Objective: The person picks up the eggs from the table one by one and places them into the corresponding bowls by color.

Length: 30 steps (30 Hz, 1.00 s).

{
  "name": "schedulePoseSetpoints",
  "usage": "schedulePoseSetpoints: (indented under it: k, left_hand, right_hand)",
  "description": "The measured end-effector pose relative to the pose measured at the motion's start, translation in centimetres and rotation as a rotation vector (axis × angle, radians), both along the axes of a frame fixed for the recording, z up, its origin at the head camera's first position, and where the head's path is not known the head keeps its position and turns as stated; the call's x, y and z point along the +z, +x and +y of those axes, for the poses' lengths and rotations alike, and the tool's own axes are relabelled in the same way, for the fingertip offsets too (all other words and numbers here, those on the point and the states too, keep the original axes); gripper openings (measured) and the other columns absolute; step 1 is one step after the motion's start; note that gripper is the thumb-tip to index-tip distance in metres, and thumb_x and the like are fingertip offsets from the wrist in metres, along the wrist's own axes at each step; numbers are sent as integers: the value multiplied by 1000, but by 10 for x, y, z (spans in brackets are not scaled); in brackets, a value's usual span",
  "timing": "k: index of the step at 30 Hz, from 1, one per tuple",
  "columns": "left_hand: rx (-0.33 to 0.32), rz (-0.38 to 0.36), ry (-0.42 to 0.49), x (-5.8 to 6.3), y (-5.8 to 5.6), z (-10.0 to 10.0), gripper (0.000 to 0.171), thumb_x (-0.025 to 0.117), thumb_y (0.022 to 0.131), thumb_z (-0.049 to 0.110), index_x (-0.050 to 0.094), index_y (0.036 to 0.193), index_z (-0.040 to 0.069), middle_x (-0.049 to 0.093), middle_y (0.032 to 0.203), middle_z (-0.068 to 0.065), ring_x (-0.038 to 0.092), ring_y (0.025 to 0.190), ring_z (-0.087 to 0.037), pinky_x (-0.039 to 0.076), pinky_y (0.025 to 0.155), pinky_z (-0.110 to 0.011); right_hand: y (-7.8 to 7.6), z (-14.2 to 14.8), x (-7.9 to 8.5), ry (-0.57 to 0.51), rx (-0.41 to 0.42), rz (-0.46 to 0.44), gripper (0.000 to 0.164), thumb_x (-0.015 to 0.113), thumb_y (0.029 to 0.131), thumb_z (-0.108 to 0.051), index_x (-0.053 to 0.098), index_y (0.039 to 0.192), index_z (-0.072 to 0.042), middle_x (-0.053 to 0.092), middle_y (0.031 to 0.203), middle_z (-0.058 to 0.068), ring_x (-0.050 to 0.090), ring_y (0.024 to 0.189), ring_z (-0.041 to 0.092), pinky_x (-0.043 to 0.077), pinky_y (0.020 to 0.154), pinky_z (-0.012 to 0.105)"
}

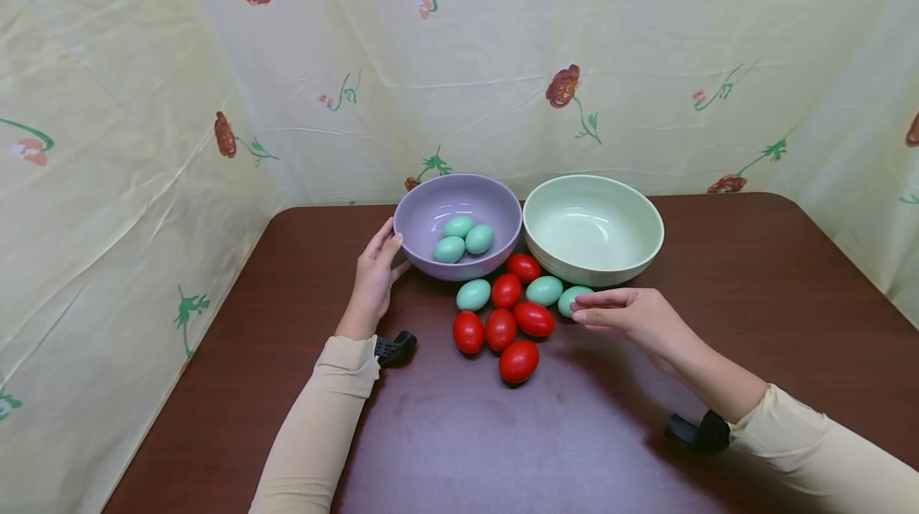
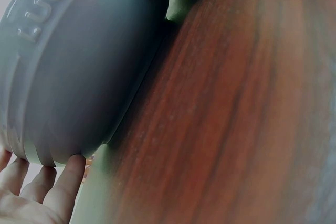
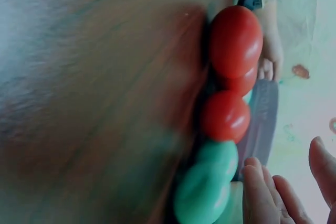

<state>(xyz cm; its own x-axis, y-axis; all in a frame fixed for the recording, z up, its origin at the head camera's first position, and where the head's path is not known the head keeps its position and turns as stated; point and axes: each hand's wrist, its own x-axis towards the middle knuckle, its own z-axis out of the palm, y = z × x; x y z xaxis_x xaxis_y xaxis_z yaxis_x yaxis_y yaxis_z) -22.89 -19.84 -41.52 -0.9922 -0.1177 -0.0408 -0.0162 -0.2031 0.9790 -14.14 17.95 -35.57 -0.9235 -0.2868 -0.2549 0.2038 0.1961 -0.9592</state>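
Observation:
In the head view my left hand (image 1: 375, 274) rests against the left outer side of a purple bowl (image 1: 495, 252). Its fingertips touch the bowl's wall in the left wrist view. Three mint-green eggs (image 1: 449, 250) lie inside that bowl. My right hand (image 1: 635, 321) hovers beside a mint-green egg (image 1: 572, 300), fingers extended and partly covering it. Thumb and fingers stand apart with nothing between them in the right wrist view. Two more mint-green eggs, one on the left (image 1: 473, 295) and one near the middle (image 1: 544, 290), lie among several red eggs (image 1: 518, 361).
A pale green bowl (image 1: 594, 268) stands right of the purple one, almost touching it. Both are toward the back of the dark brown table (image 1: 459, 450). Flowered cloth (image 1: 488, 59) hangs behind and at the sides. Each wrist wears a black device (image 1: 395, 348).

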Motion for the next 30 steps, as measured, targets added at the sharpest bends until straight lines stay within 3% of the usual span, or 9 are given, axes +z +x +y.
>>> schedulePoseSetpoints:
  k: [6,17,30]
  left_hand:
    - [0,-6,8,2,0,1,56,55,103,28,37,155,20,33,163,0,38,146,-17,40,114,-51]
    - [3,-8,2,3,0,1,56,55,103,28,37,155,20,32,163,0,37,147,-17,40,114,-51]
    - [6,-9,-10,-1,-1,-1,56,56,102,31,37,154,22,34,162,1,39,145,-17,41,113,-49]
  right_hand:
    - [0,11,-10,-22,-15,-26,58,74,89,-15,52,132,18,76,95,-10,74,91,7,59,88,29]
    - [-4,20,-17,53,-55,-85,65,77,88,-20,51,135,16,76,92,-8,74,87,5,59,84,25]
    - [-16,21,-27,-17,-92,-146,70,75,90,-19,42,141,16,73,91,-12,72,84,2,59,82,23]
